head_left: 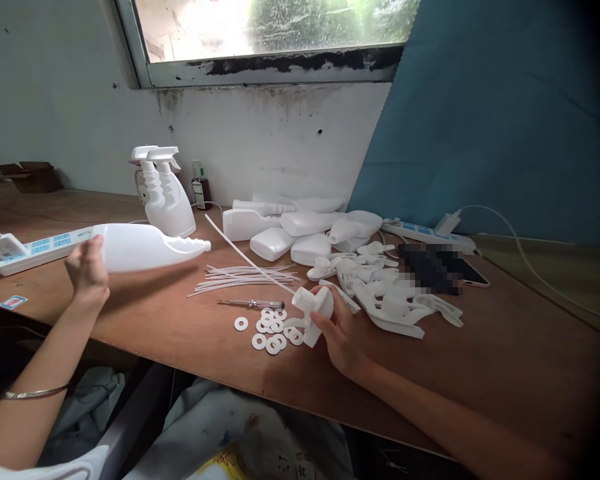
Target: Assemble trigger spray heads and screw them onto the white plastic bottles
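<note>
My left fingers (91, 252) are closed around one white bottle (145, 248), my right fingers (325, 329) around one spray head (304, 300) (one tube (250, 254) extends from it). Two spray bottles (174, 208) stand upright.

Right of the right grip (339, 333), pixelation blurs part of a dark device (440, 268). The left grip (87, 270) partly hides the white bottle (143, 248); left of that grip, print on a card (13, 303) is illegible. Above both, the top edge crops the window (280, 33).

Bottle (143, 248) left of trigger head (309, 305)
</note>
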Tool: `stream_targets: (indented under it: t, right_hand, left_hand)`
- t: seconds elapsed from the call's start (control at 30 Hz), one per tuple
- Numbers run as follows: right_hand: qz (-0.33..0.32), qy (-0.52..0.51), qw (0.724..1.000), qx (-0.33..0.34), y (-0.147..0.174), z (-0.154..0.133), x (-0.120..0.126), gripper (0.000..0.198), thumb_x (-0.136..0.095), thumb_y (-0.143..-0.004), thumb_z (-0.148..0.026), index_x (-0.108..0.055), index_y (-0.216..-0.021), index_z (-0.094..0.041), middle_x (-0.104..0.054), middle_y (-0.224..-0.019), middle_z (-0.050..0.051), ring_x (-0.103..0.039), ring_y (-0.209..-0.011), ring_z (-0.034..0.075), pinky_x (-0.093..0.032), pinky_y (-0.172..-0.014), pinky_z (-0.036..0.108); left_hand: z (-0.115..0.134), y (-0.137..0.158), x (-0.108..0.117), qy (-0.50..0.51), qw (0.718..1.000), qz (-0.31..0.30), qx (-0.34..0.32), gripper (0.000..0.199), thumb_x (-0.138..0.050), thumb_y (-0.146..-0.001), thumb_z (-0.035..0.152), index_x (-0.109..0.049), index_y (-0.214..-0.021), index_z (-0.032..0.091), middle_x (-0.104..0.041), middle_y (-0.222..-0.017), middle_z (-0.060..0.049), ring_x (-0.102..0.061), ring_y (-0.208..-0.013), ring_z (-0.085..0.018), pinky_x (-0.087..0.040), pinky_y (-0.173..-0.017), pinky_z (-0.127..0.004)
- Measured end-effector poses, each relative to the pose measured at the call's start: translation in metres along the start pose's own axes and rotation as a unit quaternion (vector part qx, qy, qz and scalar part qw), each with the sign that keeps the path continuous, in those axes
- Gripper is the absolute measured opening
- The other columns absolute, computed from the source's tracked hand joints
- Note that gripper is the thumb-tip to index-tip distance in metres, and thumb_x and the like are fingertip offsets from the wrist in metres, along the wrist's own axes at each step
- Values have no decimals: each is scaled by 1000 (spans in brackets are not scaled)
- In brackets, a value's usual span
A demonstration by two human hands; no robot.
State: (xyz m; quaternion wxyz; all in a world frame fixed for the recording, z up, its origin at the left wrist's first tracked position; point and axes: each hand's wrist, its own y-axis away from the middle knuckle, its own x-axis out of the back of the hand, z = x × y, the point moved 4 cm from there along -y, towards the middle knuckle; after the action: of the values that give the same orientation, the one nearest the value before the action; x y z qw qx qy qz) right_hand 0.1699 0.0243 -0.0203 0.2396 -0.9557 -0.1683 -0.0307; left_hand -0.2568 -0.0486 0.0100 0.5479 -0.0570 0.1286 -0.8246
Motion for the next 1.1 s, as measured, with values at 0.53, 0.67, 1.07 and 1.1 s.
stream_targets:
  t: [0.53, 0.67, 1.07, 1.1]
  right_hand:
    - [-26, 27, 999, -21, -2, 3, -2, 17, -48, -72, -33, -45, -81, -19, -41, -64, -3, -39, -56, 12, -34, -50, 25]
    - [-33, 23, 999, -31, -2, 2, -3, 18, -49, -71, -33, -44, -81, -19, -40, -63, -4, -38, -54, 12, -33, -49, 24]
    - [5, 23, 998, -57, -3, 4, 0, 21, -52, -75, -36, -48, -87, -20, -46, -70, -2, -43, -61, 14, -37, -56, 25]
    - [14, 29, 997, -63, -4, 4, 0, 23, -53, -75, -37, -50, -89, -19, -48, -72, -1, -44, -64, 14, -38, -58, 25]
  left_hand:
    - [-2, -9, 29, 195, 973, 73, 104, 18, -50, -68, 23, -56, -83, 15, -55, -56, 7, -56, -56, -12, -51, -55, -25]
    - [-1, -5, 27, 194, 973, 48, 113, 14, -51, -70, 26, -58, -80, 18, -56, -52, 7, -62, -63, -14, -51, -59, -27]
    - [4, 0, 15, 219, 971, 3, 96, 23, -40, -78, 20, -61, -85, 15, -61, -57, 5, -61, -60, -12, -54, -60, -26]
    - [5, 0, 16, 218, 972, 0, 93, 23, -40, -78, 21, -61, -86, 15, -61, -57, 5, -62, -61, -13, -54, -60, -27]
